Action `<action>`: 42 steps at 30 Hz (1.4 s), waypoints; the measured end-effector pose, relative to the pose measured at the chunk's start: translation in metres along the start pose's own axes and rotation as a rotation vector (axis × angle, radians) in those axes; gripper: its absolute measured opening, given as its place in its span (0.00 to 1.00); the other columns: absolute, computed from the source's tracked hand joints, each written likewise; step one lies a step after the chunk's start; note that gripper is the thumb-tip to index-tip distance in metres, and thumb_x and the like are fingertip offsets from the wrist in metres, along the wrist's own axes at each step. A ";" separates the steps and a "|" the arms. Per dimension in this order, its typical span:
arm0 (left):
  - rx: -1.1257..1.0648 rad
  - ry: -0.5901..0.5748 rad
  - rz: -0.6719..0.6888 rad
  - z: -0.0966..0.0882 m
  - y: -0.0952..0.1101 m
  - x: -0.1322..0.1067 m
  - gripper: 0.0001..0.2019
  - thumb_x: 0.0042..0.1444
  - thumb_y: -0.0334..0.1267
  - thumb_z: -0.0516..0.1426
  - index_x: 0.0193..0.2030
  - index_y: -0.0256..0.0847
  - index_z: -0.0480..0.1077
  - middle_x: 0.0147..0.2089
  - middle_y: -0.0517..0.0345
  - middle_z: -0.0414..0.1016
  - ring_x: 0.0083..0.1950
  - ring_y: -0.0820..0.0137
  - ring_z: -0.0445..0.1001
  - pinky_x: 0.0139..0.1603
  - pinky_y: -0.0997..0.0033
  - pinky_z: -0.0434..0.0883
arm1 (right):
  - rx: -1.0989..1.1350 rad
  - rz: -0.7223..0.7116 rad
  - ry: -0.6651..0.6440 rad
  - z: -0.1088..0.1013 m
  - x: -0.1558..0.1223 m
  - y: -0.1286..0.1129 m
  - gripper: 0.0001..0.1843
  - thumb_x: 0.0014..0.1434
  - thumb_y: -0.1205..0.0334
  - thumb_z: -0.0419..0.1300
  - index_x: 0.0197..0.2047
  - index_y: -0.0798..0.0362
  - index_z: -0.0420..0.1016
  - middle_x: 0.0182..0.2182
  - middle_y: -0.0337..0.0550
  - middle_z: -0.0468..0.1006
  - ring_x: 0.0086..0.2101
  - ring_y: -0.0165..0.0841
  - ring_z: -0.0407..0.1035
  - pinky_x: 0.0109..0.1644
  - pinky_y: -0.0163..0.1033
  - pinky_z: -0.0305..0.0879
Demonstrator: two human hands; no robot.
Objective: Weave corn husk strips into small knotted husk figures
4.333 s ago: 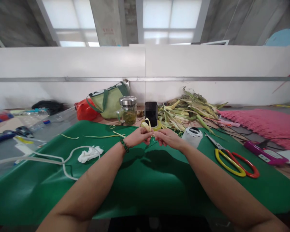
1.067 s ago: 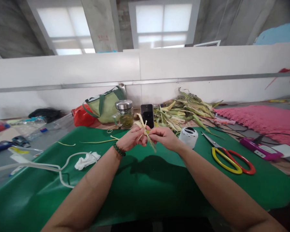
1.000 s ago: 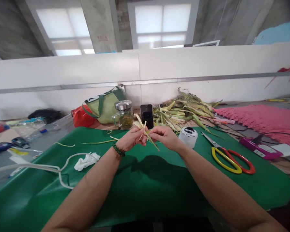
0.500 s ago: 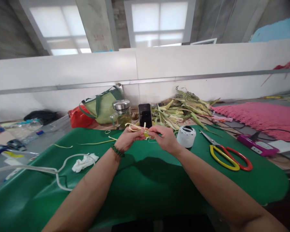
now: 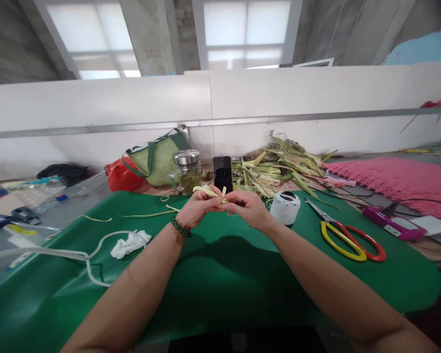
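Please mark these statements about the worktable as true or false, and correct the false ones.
1. The left hand and the right hand both pinch pale leaf strips. True.
2. The scissors lie left of the hands. False: the scissors lie to the right, on the green mat.
3. A bead bracelet is on the left wrist. True.
4. The jar stands open. False: the jar has a metal lid on.

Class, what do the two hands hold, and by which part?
Left hand and right hand pinch pale leaf strips at their lower end; the loose ends stick up.
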State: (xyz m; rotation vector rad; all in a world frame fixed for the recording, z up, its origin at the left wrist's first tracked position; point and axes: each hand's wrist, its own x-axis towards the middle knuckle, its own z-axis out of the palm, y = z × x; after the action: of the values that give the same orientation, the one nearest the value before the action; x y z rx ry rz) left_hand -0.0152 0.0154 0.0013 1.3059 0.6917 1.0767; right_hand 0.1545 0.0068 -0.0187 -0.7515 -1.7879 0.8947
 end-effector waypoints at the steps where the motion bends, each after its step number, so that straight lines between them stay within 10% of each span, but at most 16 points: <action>1: 0.017 -0.009 0.006 0.000 0.000 0.000 0.17 0.36 0.41 0.70 0.27 0.34 0.69 0.22 0.62 0.73 0.23 0.78 0.73 0.26 0.81 0.70 | -0.041 -0.022 0.015 0.000 -0.001 0.000 0.10 0.52 0.55 0.62 0.34 0.52 0.76 0.28 0.41 0.77 0.26 0.30 0.70 0.31 0.36 0.67; 11: 0.067 -0.092 0.063 -0.003 0.002 -0.002 0.16 0.39 0.44 0.68 0.24 0.34 0.69 0.20 0.63 0.68 0.22 0.77 0.70 0.27 0.78 0.70 | -0.476 -0.356 0.020 -0.005 -0.005 0.000 0.10 0.62 0.58 0.53 0.36 0.54 0.73 0.31 0.46 0.75 0.33 0.33 0.68 0.38 0.37 0.62; 42: 0.305 -0.249 0.000 -0.002 0.015 -0.009 0.29 0.48 0.39 0.63 0.57 0.36 0.61 0.29 0.61 0.73 0.25 0.76 0.70 0.30 0.75 0.69 | -0.268 -0.125 -0.110 -0.007 -0.004 -0.002 0.15 0.58 0.50 0.56 0.29 0.52 0.69 0.26 0.38 0.74 0.22 0.26 0.67 0.28 0.32 0.63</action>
State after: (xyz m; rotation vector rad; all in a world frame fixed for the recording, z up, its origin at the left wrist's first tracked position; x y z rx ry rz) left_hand -0.0238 0.0064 0.0145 1.6687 0.6847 0.8093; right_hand 0.1620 0.0039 -0.0173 -0.7601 -2.0555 0.6311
